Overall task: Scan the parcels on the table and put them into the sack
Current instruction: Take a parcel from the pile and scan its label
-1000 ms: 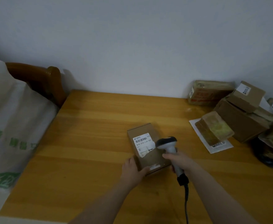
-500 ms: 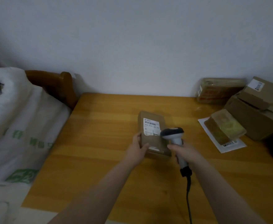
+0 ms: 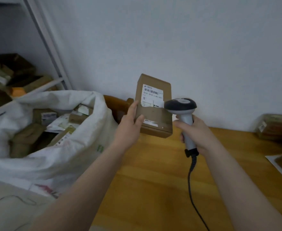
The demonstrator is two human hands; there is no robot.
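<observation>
The left hand (image 3: 128, 127) pinches the parcel (image 3: 155, 114) by its left edge with thumb and fingers, holding it upright in the air above the tabletop's (image 3: 153, 180) far left corner. The right hand (image 3: 198, 130) grips the scanner (image 3: 181, 105) just beside its label, probably to read the barcode. Past the left edge, the open sack (image 3: 80, 147) holds several boxes and mailers.

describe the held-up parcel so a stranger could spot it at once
Above the wooden table, right of the white sack, the left hand holds a flat brown box upright. The only parcel in hand, its white barcode label sits beside the grey scanner.
</observation>
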